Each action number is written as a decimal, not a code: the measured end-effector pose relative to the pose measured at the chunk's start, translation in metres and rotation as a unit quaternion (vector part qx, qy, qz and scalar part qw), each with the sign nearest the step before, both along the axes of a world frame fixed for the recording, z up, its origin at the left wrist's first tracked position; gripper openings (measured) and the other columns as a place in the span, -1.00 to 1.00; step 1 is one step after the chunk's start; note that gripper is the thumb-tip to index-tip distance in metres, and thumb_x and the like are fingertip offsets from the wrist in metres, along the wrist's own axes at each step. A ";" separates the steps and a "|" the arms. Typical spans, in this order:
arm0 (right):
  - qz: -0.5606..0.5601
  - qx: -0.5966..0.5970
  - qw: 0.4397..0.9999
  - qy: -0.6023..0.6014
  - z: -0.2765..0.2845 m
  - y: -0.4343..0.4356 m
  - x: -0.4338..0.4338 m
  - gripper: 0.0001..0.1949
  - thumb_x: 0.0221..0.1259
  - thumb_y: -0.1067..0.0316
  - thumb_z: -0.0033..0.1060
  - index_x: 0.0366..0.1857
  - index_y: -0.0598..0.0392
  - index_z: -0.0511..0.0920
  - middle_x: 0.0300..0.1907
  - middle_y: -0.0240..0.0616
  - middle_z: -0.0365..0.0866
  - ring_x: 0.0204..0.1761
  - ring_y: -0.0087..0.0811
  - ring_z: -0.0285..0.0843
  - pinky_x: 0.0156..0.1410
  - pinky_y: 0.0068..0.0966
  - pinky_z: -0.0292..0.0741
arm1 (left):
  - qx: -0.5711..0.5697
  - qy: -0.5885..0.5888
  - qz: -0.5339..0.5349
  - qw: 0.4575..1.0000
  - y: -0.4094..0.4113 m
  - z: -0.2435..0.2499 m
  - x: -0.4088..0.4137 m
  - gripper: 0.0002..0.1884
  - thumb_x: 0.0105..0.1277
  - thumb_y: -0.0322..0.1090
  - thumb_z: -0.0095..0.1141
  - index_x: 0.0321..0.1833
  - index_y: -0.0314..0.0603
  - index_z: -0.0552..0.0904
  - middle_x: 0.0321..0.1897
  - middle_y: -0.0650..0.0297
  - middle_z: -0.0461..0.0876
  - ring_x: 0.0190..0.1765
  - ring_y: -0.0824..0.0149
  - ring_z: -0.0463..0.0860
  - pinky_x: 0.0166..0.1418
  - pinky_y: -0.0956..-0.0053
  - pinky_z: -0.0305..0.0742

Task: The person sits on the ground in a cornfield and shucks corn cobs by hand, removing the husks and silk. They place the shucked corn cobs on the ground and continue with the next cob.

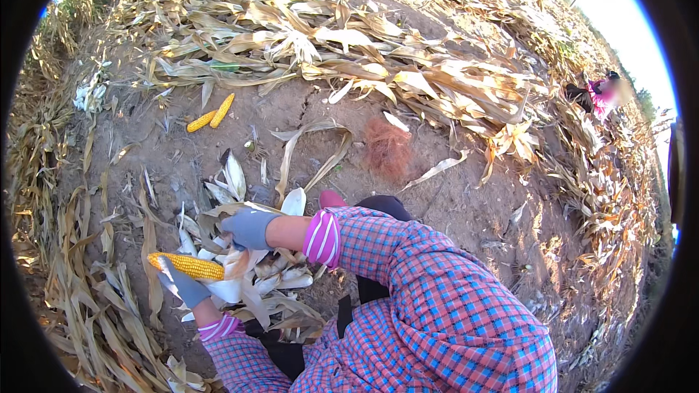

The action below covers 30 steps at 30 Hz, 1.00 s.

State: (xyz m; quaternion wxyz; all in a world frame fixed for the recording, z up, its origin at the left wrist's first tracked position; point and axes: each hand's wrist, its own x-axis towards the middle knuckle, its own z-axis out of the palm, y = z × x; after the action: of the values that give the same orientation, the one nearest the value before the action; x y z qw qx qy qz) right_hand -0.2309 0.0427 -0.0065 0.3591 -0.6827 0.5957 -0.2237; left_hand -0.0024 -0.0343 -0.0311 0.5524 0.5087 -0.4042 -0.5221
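Observation:
In my gloved left hand (183, 283) lies a yellow ear of corn (191, 266), its kernels bare along most of its length. Pale husk (226, 289) is still attached around the ear's right end. My right hand (248, 228), in a grey glove too, is closed at the husk leaves just above that end; its fingertips are partly hidden. Beneath and between both hands is a heap of white husks (278, 275). Unhusked ears (235, 174) lie just beyond my right hand.
Two husked ears (210, 114) rest on the soil ahead. A clump of reddish corn silk (386, 147) sits near my foot (331, 199). Dry stalks (349, 49) form a band across the far side, more (104, 305) lie at left. Another person (595, 95) is far right.

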 end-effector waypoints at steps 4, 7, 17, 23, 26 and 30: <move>-0.182 -0.062 0.965 -0.178 0.024 -0.017 -0.016 -0.82 0.27 0.25 0.06 -0.27 0.13 0.55 -0.36 -0.09 0.61 -0.30 -0.12 0.57 -0.14 -0.33 0.49 | -0.012 -0.039 -0.034 0.999 0.002 -0.006 -0.006 -0.48 0.37 0.03 0.07 0.17 -0.25 0.37 -0.26 0.20 0.50 -0.29 0.34 0.56 -0.24 0.42 0.52; -0.255 -0.108 0.918 -0.283 0.039 -0.028 -0.031 -0.82 0.34 0.27 0.03 -0.30 0.17 0.52 -0.48 -0.22 0.53 -0.42 -0.34 0.46 -0.27 -0.42 0.43 | -0.011 -0.073 -0.034 0.997 -0.004 -0.011 -0.001 -0.47 0.38 0.03 0.07 0.20 -0.24 0.36 -0.24 0.21 0.49 -0.26 0.37 0.54 -0.23 0.43 0.51; 0.003 0.032 0.992 -0.124 0.022 -0.015 0.026 -0.52 0.05 0.24 0.26 0.10 0.14 0.46 -0.15 -0.03 0.65 -0.12 -0.10 0.65 -0.03 -0.27 0.53 | -0.073 -0.090 -0.042 0.992 0.018 -0.003 -0.031 -0.40 0.48 0.07 -0.19 0.37 -0.29 0.24 0.09 0.10 0.44 0.03 0.26 0.53 0.05 0.42 0.49; 0.057 0.140 0.986 -0.068 -0.002 -0.015 0.041 -0.43 -0.31 0.13 0.49 -0.07 0.06 0.58 -0.21 -0.03 0.68 -0.17 -0.10 0.66 -0.04 -0.29 0.55 | -0.046 -0.054 -0.164 0.984 0.025 -0.001 -0.032 -0.49 0.51 -0.04 -0.25 0.34 -0.29 0.27 0.12 0.10 0.43 0.10 0.25 0.50 0.20 0.39 0.41; 0.016 0.069 0.993 -0.095 -0.022 -0.010 0.050 -0.36 -0.28 0.17 0.47 0.07 -0.01 0.52 -0.13 -0.01 0.66 -0.10 -0.04 0.64 0.02 -0.29 0.53 | -0.043 -0.078 -0.152 0.984 0.027 0.001 -0.038 -0.61 0.50 -0.17 -0.19 0.22 -0.31 0.37 0.03 0.15 0.46 0.05 0.28 0.52 0.14 0.40 0.46; -0.051 0.035 0.984 -0.169 -0.001 -0.003 0.043 -0.27 -0.28 0.17 0.46 0.19 -0.05 0.44 -0.14 -0.01 0.66 -0.05 0.03 0.61 0.06 -0.25 0.52 | -0.013 0.021 -0.009 1.000 0.032 0.020 -0.058 -0.65 0.50 -0.12 -0.18 0.01 -0.31 0.47 -0.09 0.16 0.53 -0.04 0.28 0.55 0.02 0.37 0.52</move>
State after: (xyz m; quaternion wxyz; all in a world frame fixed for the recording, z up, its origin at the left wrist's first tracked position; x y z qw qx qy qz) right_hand -0.1881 0.0394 -0.0073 0.4659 -0.5908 0.5683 -0.3330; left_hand -0.0603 -0.0027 -0.0112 0.5629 0.4869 -0.4039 -0.5319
